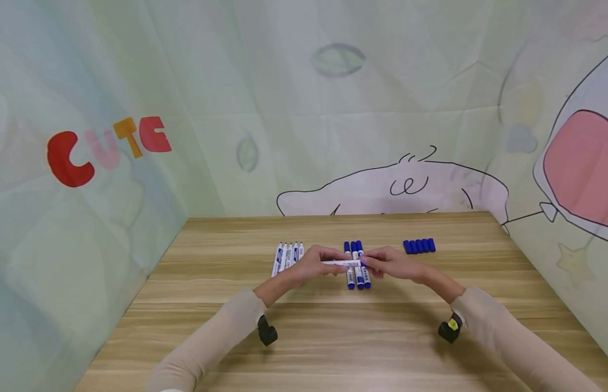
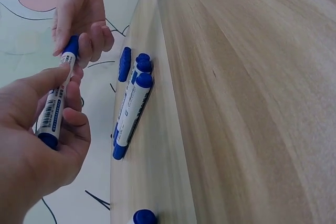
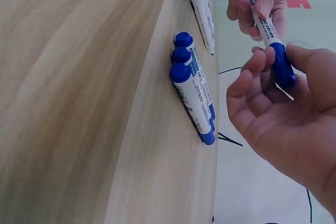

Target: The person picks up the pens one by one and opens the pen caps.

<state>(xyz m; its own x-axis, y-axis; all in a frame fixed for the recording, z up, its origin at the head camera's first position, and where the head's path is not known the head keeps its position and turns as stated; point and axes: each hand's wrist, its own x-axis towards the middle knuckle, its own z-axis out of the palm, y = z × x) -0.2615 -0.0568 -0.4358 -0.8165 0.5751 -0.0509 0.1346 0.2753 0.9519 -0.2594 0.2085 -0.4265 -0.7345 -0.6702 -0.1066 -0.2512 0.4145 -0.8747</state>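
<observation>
Above the table, my left hand [image 1: 313, 265] grips the white barrel of a whiteboard marker [image 2: 52, 109] with blue ends. From the other side, my right hand [image 1: 395, 264] pinches the marker's blue cap [image 3: 284, 67] between thumb and fingers. The cap sits over the marker's end; whether it is fully seated I cannot tell. Below and just behind the hands, three capped blue markers [image 3: 195, 95] lie side by side on the table. Both hands partly cover them in the head view.
Several white markers without caps [image 1: 286, 256] lie in a row at the left, partly behind the left hand. Several loose blue caps [image 1: 419, 246] form a row at the right. The wooden table [image 1: 352, 343] ends at a printed curtain [image 1: 225, 109] behind.
</observation>
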